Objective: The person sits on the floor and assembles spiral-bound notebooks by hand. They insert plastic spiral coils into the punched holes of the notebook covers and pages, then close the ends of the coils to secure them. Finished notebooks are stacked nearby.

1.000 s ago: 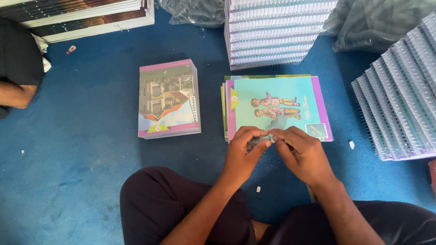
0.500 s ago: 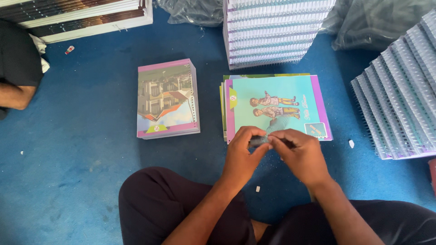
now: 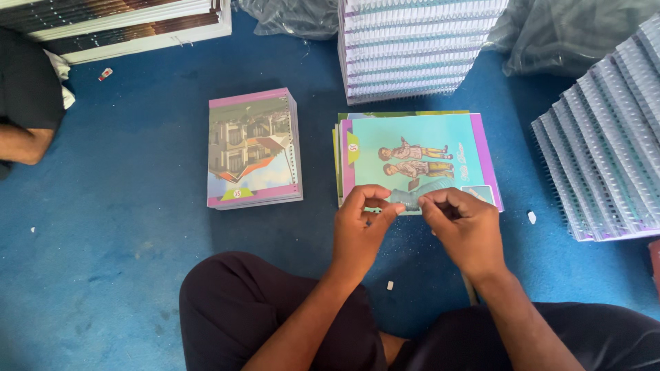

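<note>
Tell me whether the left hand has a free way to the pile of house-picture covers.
Probably yes: the left hand pinches a small piece, but only bare blue floor separates it from the house-picture pile.

Person wearing dark, near-black trousers point(image 3: 275, 309), fabric plain and matte, creasing softly over both knees; forearms showing bare, no sleeves reaching into view; left hand point(image 3: 361, 230) and right hand point(image 3: 464, 230) going without gloves, rings or watch; wrists carrying no bands; nails looking short, unpainted
</note>
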Demonstrator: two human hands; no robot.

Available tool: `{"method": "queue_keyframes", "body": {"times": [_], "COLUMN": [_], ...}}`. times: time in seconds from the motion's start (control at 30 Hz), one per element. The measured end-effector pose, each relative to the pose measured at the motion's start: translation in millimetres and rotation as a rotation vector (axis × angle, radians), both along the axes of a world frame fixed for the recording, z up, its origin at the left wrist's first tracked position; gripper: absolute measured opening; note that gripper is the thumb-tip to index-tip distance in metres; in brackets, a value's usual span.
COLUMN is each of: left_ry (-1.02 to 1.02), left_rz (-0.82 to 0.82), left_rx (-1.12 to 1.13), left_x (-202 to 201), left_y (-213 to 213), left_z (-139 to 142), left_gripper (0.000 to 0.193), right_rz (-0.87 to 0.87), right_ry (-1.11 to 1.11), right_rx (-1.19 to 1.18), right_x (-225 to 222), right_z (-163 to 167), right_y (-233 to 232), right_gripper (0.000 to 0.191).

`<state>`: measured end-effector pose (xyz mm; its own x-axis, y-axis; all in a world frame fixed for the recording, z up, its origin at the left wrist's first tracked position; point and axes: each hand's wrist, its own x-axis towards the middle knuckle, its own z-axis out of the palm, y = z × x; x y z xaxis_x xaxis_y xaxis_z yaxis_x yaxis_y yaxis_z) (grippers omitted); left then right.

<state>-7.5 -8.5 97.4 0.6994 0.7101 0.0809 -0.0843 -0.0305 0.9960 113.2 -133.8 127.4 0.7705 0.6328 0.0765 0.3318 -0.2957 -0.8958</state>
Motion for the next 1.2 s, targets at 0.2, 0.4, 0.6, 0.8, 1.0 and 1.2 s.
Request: {"method": "queue_keyframes", "body": {"times": [0.2, 0.4, 0.6, 0.8, 1.0, 1.2], "left_ry": [-0.089, -0.055, -0.175, -0.183, -0.081, -0.057], "left_rz": [-0.048, -0.114, -0.099, -0.108, -0.135, -0.204], "left_rx": [0.0, -0.21, -0.366, -0.44, -0.478, -0.52], "left_x": [0, 2, 3, 4, 0, 1], "left_y": [4, 13, 26, 19, 23, 29], "left_z": [0, -10, -20, -23, -19, -22], "left_gripper": [0.027, 0.031, 0.027, 0.025, 0.03, 0.03], "right_rz": [0.03, 0.023, 0.007, 0.061, 0.095, 0.11], "right_ry": [0.036, -0.015, 0.006, -0.058, -0.189, -0.26], "right_rx": [0.042, 0.003, 0.087, 0.072, 0.094, 0.046], "right_x": [4, 3, 7, -6, -6, -4], "right_z": [0, -1, 4, -2, -3, -5], "right_y": [-1, -1, -1, 4, 3, 4], "right_gripper": [0.014, 0.013, 0.012, 0.015, 0.014, 0.013]}}
